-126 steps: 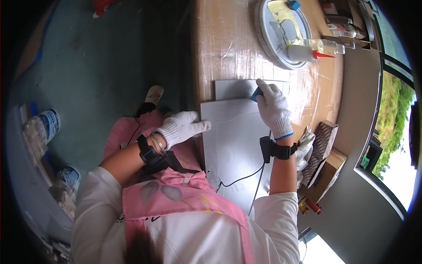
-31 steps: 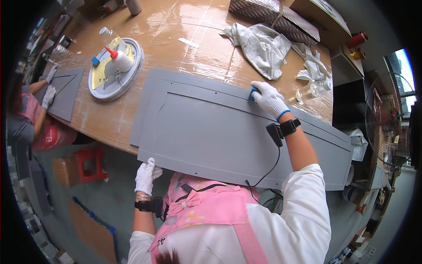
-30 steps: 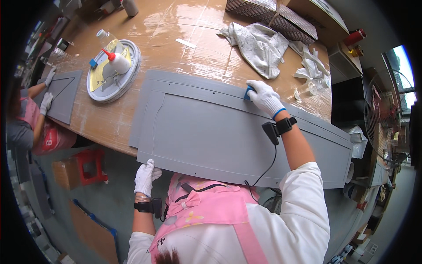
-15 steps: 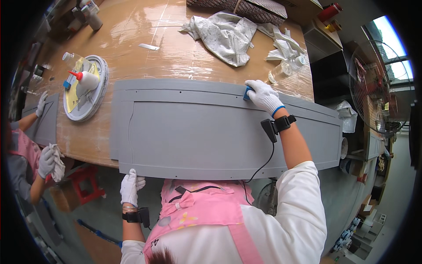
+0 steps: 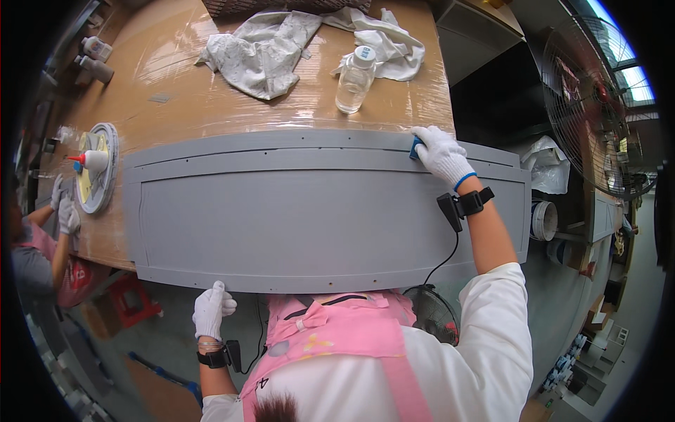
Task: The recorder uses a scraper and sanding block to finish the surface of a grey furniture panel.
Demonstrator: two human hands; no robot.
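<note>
Brown counter (image 5: 190,84) under glossy clear film (image 5: 172,126), pale glare across it. Grey-green floor (image 5: 165,344) below; red stool (image 5: 135,301) near counter's lower left edge. Far upper right: large wire-caged fan (image 5: 601,91), dark-framed window (image 5: 638,83) behind it, panes bright with daylight.

I see only part of the blue block (image 5: 415,148); the right hand (image 5: 442,155) covers the rest. I can't tell whether the left hand (image 5: 213,309) grips the upper grey panel (image 5: 309,221), which partly hides the lower panel (image 5: 295,140). My view's top edge crops the patterned box (image 5: 281,5).
</note>
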